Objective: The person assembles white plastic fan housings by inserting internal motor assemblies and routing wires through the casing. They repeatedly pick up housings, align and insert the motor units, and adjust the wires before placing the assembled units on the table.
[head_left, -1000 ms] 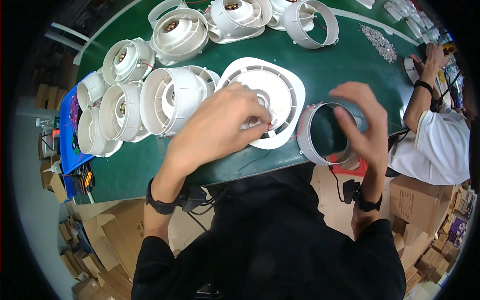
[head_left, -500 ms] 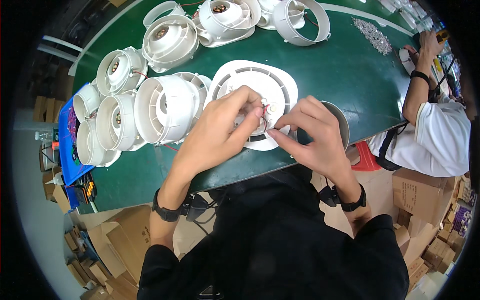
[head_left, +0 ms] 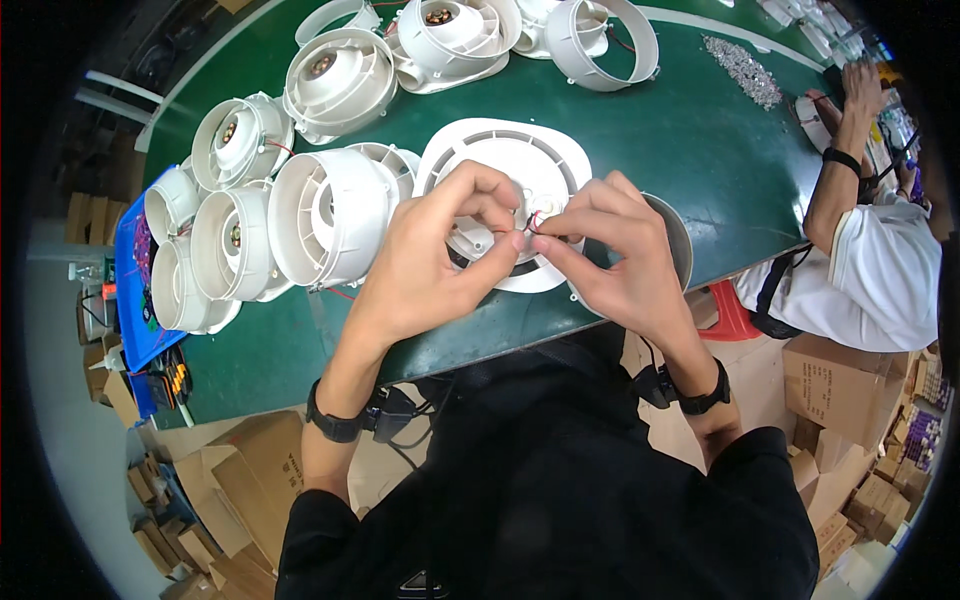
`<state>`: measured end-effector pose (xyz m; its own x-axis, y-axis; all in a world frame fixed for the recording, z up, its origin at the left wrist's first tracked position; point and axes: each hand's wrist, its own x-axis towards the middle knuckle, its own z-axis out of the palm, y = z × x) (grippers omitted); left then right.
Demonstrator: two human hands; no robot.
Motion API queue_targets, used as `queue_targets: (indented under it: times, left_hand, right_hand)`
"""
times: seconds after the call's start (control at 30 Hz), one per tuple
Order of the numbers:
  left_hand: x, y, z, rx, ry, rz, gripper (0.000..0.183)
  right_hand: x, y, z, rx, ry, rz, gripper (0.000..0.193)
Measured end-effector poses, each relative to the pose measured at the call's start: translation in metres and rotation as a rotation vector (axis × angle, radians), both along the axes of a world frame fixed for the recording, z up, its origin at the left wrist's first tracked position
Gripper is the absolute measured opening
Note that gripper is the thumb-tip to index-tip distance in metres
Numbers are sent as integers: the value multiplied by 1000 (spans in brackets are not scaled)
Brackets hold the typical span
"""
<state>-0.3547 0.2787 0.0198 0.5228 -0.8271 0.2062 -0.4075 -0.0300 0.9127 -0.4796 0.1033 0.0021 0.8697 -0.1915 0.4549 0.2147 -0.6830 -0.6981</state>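
A white round fan housing (head_left: 548,137) with a slotted ring lies on the table in front of me. Thin red and dark wires (head_left: 533,222) rise from its middle. My left hand (head_left: 430,260) is closed over the housing's left part, thumb and fingertips pinched at the wires. From the other side, my right hand (head_left: 625,255) pinches the wires too, its tips almost touching the left ones. The wire ends are hidden between the fingertips. Partly behind my right hand, a white ring-shaped part (head_left: 680,240) sits at the table's near edge.
Several white fan housings (head_left: 325,215) crowd the left and far side of the green table (head_left: 720,170). A blue tray (head_left: 135,290) stands at the left end. Small clear pieces (head_left: 745,72) are heaped far right. A co-worker's arm (head_left: 835,180) works at right, above cardboard boxes (head_left: 835,385).
My right hand has moved left and slightly up, bringing its fingertips close to my left ones at the wires. The housing has shifted slightly up and left.
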Motion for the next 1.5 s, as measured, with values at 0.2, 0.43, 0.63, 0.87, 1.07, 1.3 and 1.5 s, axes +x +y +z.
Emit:
queue_targets:
  times: [0.2,0.43,0.63,0.87,1.07,1.3,1.5]
  left_hand:
    - [-2,-4,-1,-25,-263,59,11]
    - [-2,-4,-5,-72,-247,48,10]
    - [-8,-8,-6,-92,-305,68,9]
    - [-9,-4,-5,-2,-354,-23,12]
    - [6,1,-2,-114,-312,-131,12]
    - [-5,-3,-14,-107,-359,263,21]
    - [-2,7,-10,-49,-627,135,25]
  right_hand:
    - [1,-2,2,42,-12,1,8]
    - [1,-2,4,4,-2,-7,9]
    - [4,-1,3,22,-43,-11,10]
    - [4,-4,4,105,-7,-4,7]
    - [3,-5,7,36,79,-30,8]
    - [-13,1,21,-47,-48,-105,20]
    - [-47,5,11,-369,229,-51,33]
